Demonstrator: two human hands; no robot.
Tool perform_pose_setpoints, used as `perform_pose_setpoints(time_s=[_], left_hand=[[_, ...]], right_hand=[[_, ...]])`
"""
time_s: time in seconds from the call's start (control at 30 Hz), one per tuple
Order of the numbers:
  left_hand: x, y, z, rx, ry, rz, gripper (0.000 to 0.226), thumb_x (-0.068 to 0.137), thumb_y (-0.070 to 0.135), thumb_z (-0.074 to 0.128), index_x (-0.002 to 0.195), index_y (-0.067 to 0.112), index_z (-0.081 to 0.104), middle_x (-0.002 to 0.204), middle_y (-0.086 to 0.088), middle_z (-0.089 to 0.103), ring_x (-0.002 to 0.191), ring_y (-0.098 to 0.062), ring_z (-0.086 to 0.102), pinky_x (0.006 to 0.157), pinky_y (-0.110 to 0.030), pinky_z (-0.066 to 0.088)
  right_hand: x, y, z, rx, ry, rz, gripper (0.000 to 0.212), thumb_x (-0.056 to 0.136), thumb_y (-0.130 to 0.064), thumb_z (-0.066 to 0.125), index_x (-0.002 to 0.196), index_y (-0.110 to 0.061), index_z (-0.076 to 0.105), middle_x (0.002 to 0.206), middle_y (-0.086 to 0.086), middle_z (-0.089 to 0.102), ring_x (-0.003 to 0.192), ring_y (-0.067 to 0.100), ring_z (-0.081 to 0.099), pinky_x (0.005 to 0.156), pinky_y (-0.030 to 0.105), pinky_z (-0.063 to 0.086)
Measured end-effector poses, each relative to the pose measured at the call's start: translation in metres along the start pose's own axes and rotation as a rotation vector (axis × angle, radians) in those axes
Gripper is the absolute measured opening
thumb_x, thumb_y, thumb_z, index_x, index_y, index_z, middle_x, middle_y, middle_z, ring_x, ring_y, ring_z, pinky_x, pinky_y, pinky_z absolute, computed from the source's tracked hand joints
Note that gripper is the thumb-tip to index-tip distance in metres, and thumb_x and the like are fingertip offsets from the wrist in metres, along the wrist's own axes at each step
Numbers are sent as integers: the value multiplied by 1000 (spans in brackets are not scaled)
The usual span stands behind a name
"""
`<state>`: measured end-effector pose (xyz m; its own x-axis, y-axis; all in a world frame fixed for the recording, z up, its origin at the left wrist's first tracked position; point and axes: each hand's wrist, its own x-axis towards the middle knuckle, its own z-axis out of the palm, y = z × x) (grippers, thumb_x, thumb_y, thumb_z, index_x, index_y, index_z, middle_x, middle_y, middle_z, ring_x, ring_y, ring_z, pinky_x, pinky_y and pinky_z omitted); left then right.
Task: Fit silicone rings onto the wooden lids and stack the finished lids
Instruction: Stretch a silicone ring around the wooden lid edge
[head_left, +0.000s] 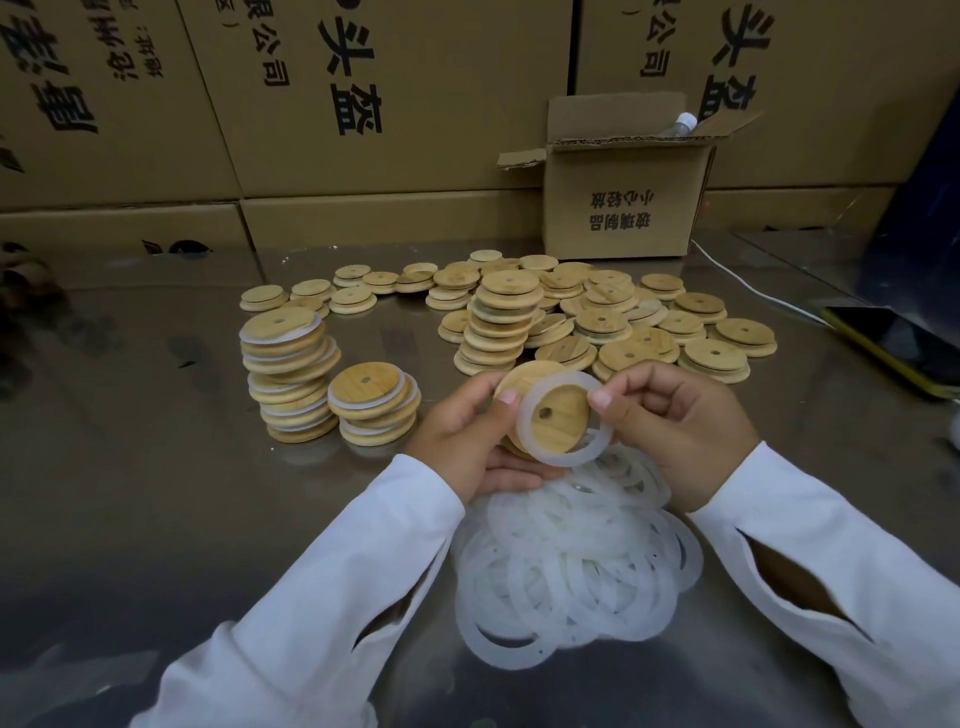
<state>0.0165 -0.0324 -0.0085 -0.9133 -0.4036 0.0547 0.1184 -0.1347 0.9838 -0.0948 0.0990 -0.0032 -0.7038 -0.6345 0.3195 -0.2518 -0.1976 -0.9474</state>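
My left hand (467, 436) grips a round wooden lid (558, 410) with a small centre hole, tilted toward me above the table. A translucent white silicone ring (571, 454) lies around the lid's inner step. My right hand (675, 426) pinches the ring at its right edge. Below my hands lies a heap of loose silicone rings (576, 561). Two stacks of ringed lids stand at the left: a tall leaning one (288, 374) and a short one (374, 402). Bare wooden lids (597, 317) are piled and spread across the table behind.
An open cardboard box (623, 192) stands at the back right with a bottle cap showing inside. Large printed cartons (363, 104) wall off the back. A phone (893, 348) with a white cable lies at the right on the shiny metal table (156, 467).
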Motion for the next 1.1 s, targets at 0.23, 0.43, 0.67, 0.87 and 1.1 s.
perform_pose_setpoints(time_s=[0.23, 0.43, 0.67, 0.87, 1.1], left_hand=[[-2, -3, 4, 85, 5, 69, 26, 76, 42, 53, 95, 27, 63, 82, 0, 70, 71, -19, 70, 57, -23, 56], [-4, -5, 5, 159, -31, 128, 13, 84, 28, 53, 95, 27, 61, 73, 9, 70, 66, -13, 68, 58, -21, 54], [-5, -1, 7, 202, -61, 121, 15, 92, 24, 45, 96, 28, 59, 79, 3, 67, 64, -12, 67, 59, -20, 53], [-6, -1, 8, 215, -58, 112, 18, 94, 25, 43, 93, 30, 60, 75, 6, 68, 65, -12, 67, 61, -21, 53], [-6, -2, 9, 228, -37, 133, 18, 92, 26, 44, 94, 28, 61, 74, 4, 67, 62, -12, 66, 59, -21, 53]], right_hand=[[-3, -1, 9, -30, 73, 21, 8, 75, -8, 69, 68, -9, 65, 53, 0, 63, 47, 6, 56, 51, 16, 47], [-6, -6, 11, -65, 119, -68, 9, 72, -9, 71, 67, -12, 64, 57, -1, 62, 54, 6, 56, 54, 17, 48], [-10, -8, 15, -310, 208, -223, 10, 72, -16, 71, 67, -19, 63, 65, -7, 59, 66, 2, 54, 63, 10, 41], [-11, -10, 15, -312, 201, -218, 8, 71, -19, 70, 69, -20, 63, 67, -7, 61, 67, 3, 55, 66, 12, 44], [-12, -11, 13, -316, 205, -246, 10, 72, -14, 72, 69, -19, 64, 68, -8, 63, 67, 3, 56, 68, 11, 44]])
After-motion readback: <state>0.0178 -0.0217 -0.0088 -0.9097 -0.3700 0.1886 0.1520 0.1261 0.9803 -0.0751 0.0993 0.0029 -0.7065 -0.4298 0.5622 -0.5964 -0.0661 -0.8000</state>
